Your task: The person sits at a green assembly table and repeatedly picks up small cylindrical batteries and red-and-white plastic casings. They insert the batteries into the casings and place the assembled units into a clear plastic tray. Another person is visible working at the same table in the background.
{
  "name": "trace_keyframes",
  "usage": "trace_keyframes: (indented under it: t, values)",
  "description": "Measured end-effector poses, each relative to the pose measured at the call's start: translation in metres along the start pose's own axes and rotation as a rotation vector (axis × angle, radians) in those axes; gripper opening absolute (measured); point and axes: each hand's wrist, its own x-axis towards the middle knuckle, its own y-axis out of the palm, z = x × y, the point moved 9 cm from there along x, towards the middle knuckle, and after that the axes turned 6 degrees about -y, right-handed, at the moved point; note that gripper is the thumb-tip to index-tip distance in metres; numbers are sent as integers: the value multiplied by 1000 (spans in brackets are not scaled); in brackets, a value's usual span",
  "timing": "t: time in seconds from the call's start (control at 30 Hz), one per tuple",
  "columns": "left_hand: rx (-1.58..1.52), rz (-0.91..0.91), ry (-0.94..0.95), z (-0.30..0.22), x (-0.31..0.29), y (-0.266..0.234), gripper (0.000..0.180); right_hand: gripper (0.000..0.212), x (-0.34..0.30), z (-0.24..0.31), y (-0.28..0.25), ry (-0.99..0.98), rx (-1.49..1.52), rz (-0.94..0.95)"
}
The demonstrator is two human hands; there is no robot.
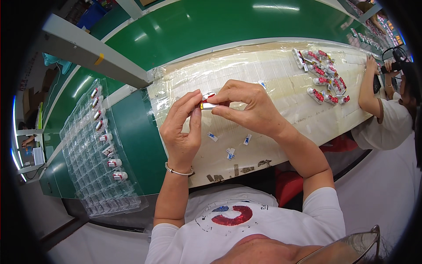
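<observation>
Over the cream work mat (268, 154), both hands meet at a small white-and-red piece with a shiny silver side (207, 105). My left hand (181, 127) pinches its left end between fingertips and thumb. The thumb and fingers of my right hand (251, 108) close on its right end. Fingertips cover much of the piece, so its exact kind is hard to tell. Below the hands lie several small white slips with blue print (231, 153). A pile of similar white-and-red pieces (327, 75) sits at the right of the mat.
To the left, a clear plastic compartment tray (88, 171) holds several white-and-red pieces in its right-hand column. A grey metal post (96, 53) rises by the mat's far left corner. At right, a co-worker's arm (370, 90) rests on the green table (211, 22).
</observation>
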Motion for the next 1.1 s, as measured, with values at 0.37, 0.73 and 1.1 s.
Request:
trace_keyframes:
  t: [0.37, 0.73, 1.1]
  values:
    - [-114, 20, -64, 9, 1, -2, 24, 24, 2, 3, -2, -54, -38, -25]
    - [-54, 8, -28, 6, 2, -2, 26, 19, 0, 3, -2, -120, -79, -106]
    - [36, 6, 88, -6, 3, -3, 30, 21, -1, -17, 3, 128, 265, -56]
